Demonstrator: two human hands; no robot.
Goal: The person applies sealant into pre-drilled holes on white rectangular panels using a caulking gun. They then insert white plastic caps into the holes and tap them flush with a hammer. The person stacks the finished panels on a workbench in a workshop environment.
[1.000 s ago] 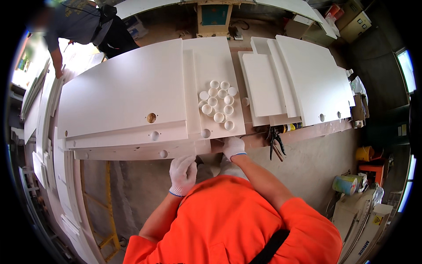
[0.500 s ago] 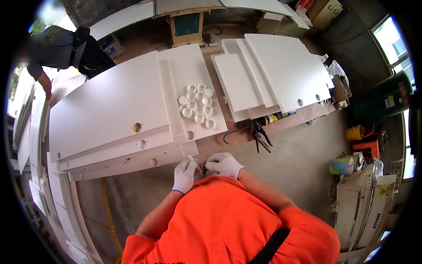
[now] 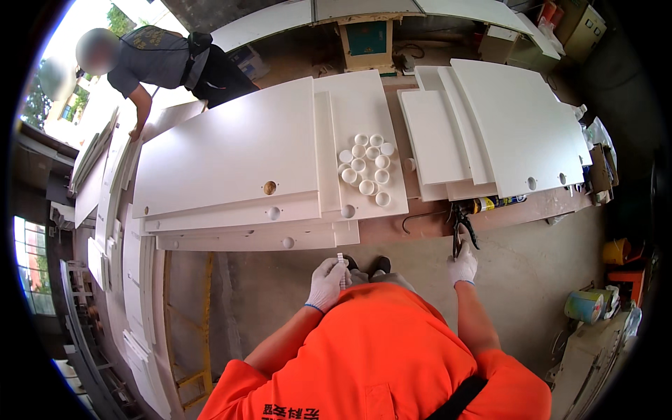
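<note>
My left hand (image 3: 325, 285), in a white knit glove, is closed in front of my orange shirt. It holds a short white strip (image 3: 341, 264) with ridge-like marks upright; its exact kind is hard to make out. Off to the right, my gloved right hand (image 3: 463, 267) is closed around the lower end of the black handle of a caulking gun (image 3: 462, 227). The gun, with a dark and yellow tube, lies at the front edge of the workbench. Several round white cups (image 3: 366, 187) stand in a cluster on a white panel (image 3: 395, 199).
Stacked white panels (image 3: 231, 161) with round holes cover the bench's left part; another stack (image 3: 518, 133) lies right. A co-worker (image 3: 164, 59) bends over panels at the far left. On the right floor stand a paint can (image 3: 582, 306) and a yellow bucket (image 3: 616, 250).
My right hand has left my left hand and reached right to the caulking gun's handle. The white strip stays in my left hand. The whole view has shifted leftward.
</note>
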